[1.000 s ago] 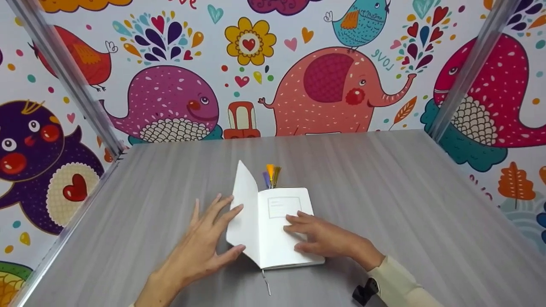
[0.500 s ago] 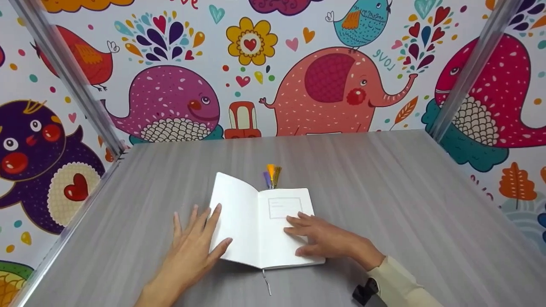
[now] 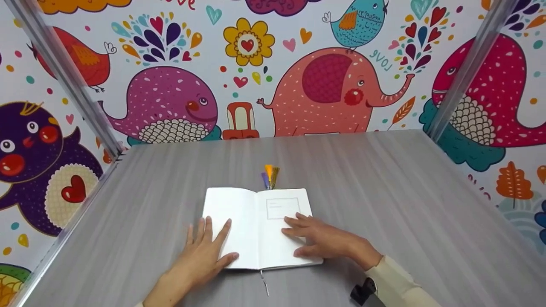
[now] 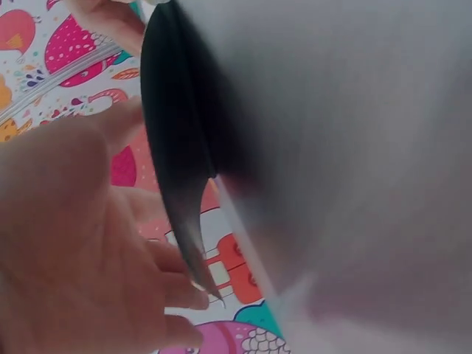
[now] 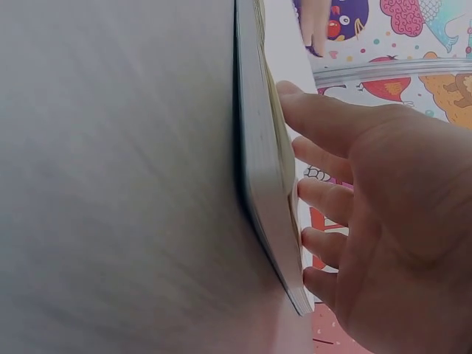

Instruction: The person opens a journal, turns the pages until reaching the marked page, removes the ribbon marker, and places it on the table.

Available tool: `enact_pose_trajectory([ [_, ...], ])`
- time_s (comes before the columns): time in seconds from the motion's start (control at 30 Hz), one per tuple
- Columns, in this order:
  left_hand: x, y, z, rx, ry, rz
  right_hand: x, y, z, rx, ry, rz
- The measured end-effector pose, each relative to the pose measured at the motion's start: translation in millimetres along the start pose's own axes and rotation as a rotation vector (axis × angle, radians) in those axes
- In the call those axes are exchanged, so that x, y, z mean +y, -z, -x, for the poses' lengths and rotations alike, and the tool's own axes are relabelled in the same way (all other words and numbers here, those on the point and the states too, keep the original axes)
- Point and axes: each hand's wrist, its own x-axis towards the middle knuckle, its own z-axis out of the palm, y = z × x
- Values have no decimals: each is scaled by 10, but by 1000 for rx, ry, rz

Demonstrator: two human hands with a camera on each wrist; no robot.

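A notebook (image 3: pixel 277 238) lies spread on the table, its left side blank and its right page printed with a faint box. My left hand (image 3: pixel 204 253), fingers spread, rests on the outer part of the left side. In the left wrist view the dark underside of the cover (image 4: pixel 173 118) shows beside the left palm (image 4: pixel 81 243). My right hand (image 3: pixel 318 236) touches the right page with its fingertips and thumb. The right wrist view has the thick page block (image 5: pixel 262 140) edge-on, with the right hand's fingers (image 5: pixel 324 199) on its page side.
Purple, orange and gold tassels (image 3: pixel 269 175) stick out past the notebook's top edge. A thin ribbon (image 3: pixel 265 283) trails from its bottom. A black device (image 3: pixel 362 291) sits by the right sleeve (image 3: pixel 394 279). Printed walls (image 3: pixel 243 94) enclose the grey table (image 3: pixel 384 179).
The left hand has brought the notebook's cover side from half raised down to the left, nearly flat. The right hand has stayed on the right page.
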Motion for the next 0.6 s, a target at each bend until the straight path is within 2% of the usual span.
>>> enact_pose_trajectory([
  [0.13, -11, -51, -68, -62, 20, 57, 2, -7, 3, 4, 18, 20],
  [0.43, -13, -72, -226, -85, -31, 115, 27, -8, 2, 8, 36, 25],
  [0.6, 37, -79, -307, -104, -63, 141, 48, -17, 4, 3, 27, 16],
])
